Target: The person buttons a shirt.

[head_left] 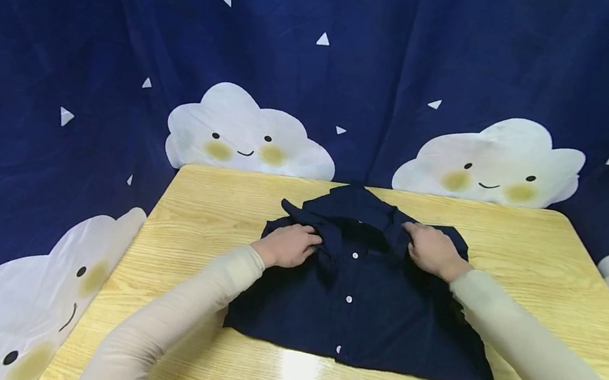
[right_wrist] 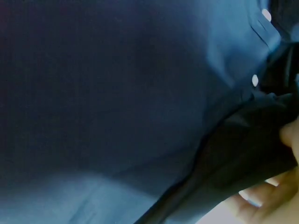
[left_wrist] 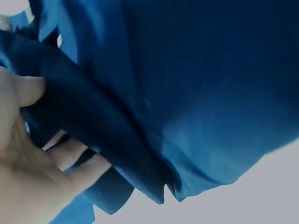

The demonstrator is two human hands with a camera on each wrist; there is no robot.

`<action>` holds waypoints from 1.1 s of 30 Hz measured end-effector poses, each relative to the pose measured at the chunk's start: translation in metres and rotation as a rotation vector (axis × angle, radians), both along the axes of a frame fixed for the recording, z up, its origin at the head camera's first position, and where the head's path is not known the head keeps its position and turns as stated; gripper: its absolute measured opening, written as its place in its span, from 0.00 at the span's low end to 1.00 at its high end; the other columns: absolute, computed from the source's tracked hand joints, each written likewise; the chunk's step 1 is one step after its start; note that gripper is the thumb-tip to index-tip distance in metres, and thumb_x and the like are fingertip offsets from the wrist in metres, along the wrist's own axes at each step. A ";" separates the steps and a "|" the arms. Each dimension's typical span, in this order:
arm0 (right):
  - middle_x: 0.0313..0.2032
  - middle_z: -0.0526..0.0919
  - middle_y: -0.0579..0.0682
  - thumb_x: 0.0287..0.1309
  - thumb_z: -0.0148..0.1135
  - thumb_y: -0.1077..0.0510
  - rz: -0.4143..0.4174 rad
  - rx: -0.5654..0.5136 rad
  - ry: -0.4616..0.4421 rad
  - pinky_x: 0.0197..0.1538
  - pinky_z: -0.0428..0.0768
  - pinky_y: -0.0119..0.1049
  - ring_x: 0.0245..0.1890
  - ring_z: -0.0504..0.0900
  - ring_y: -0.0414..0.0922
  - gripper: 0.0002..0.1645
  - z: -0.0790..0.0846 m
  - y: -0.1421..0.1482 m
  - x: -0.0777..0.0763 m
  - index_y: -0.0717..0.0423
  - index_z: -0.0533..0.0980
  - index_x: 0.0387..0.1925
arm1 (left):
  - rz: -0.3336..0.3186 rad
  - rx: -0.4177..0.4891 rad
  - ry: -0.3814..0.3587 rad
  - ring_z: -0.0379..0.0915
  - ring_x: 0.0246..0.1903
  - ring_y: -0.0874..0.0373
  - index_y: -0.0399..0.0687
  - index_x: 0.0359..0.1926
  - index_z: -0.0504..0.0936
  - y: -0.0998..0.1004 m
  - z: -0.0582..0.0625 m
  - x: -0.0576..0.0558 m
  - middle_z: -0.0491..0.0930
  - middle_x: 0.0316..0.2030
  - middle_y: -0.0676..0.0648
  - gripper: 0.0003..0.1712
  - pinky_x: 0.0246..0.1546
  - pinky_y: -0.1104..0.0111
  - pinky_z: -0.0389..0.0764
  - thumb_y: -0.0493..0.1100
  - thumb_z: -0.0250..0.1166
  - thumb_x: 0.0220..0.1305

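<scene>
A navy button-up shirt (head_left: 379,321) lies on the table, its front facing up and its white buttons running down the middle. My left hand (head_left: 290,245) grips a bunched fold near the shirt's upper left; in the left wrist view the thumb lies over the fold and the fingers (left_wrist: 74,156) pass beneath it. At the upper right, my right hand (head_left: 434,250) pinches the cloth beside the collar opening. The right wrist view shows the right thumb on a raised fold (right_wrist: 247,144), with fingers under it. The cloth hides part of both hands' fingers.
The light wooden table (head_left: 207,201) extends on both sides of the shirt and in front of it. Behind the table hangs a dark blue curtain (head_left: 276,66) with white triangles and smiling clouds. Glare shows on the tabletop near the front.
</scene>
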State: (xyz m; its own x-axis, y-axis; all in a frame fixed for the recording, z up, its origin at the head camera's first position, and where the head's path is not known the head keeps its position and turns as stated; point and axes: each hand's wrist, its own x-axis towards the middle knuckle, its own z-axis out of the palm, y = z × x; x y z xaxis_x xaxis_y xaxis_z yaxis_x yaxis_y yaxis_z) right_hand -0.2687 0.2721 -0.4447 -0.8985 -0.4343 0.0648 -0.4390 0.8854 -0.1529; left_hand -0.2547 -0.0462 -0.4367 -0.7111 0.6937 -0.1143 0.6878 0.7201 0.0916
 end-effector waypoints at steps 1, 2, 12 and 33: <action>0.39 0.76 0.59 0.54 0.45 0.65 -0.018 -0.045 -0.018 0.35 0.72 0.48 0.35 0.76 0.53 0.18 0.003 0.002 -0.002 0.62 0.68 0.47 | 0.013 0.049 -0.016 0.66 0.50 0.53 0.54 0.54 0.71 -0.003 0.003 -0.003 0.69 0.52 0.49 0.17 0.48 0.63 0.67 0.48 0.45 0.66; 0.40 0.76 0.59 0.54 0.43 0.65 -0.041 -0.092 -0.032 0.36 0.71 0.48 0.35 0.76 0.53 0.18 0.006 0.003 -0.004 0.62 0.68 0.48 | 0.030 0.102 -0.032 0.66 0.50 0.55 0.54 0.54 0.71 -0.007 0.005 -0.005 0.69 0.52 0.50 0.17 0.49 0.64 0.66 0.48 0.45 0.67; 0.32 0.76 0.62 0.58 0.36 0.64 -0.217 -0.368 -0.072 0.33 0.69 0.46 0.27 0.74 0.53 0.17 0.015 0.017 -0.029 0.65 0.69 0.43 | 0.236 0.564 -0.260 0.71 0.36 0.56 0.47 0.49 0.72 -0.037 0.016 -0.025 0.75 0.40 0.47 0.16 0.40 0.65 0.68 0.46 0.43 0.68; 0.45 0.61 0.78 0.61 0.37 0.43 -0.504 -0.398 -0.284 0.42 0.67 0.55 0.42 0.66 0.68 0.41 0.023 0.043 -0.072 0.82 0.51 0.53 | 0.914 1.101 -0.579 0.61 0.52 0.47 0.39 0.58 0.57 -0.081 0.014 -0.089 0.61 0.55 0.39 0.28 0.51 0.59 0.63 0.50 0.51 0.63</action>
State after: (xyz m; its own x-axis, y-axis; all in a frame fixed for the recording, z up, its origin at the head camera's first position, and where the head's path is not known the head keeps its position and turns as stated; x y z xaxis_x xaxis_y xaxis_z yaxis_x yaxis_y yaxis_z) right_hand -0.3407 0.3153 -0.4214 -0.9898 0.0480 -0.1343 0.1153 0.8236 -0.5554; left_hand -0.3439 -0.1272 -0.4231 -0.9666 -0.0157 -0.2558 -0.2509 0.2616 0.9320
